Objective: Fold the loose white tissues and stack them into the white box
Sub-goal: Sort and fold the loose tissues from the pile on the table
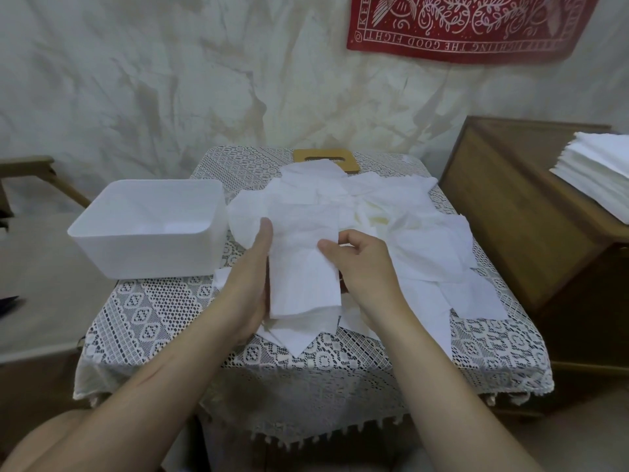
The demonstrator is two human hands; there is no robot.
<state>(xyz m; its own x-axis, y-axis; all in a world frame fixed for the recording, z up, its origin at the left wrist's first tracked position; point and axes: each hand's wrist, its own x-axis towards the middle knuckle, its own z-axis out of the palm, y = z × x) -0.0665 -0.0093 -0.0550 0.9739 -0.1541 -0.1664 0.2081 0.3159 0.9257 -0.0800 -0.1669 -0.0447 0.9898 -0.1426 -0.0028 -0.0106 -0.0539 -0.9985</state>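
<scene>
A folded white tissue (304, 274) is held upright-long between both hands above the table's middle. My left hand (250, 277) grips its left edge, thumb on top near the upper corner. My right hand (362, 264) pinches its right edge with thumb and curled fingers. A loose pile of white tissues (391, 226) spreads over the middle and right of the lace-covered table (163, 315). The white box (149, 226) stands open at the table's left, with something white lying flat at its bottom.
A wooden lid with a slot (326, 158) lies at the table's back edge, partly under tissues. A wooden cabinet (517, 212) stands right of the table, carrying a neat stack of white tissues (599, 172). A red banner (466, 25) hangs on the draped wall.
</scene>
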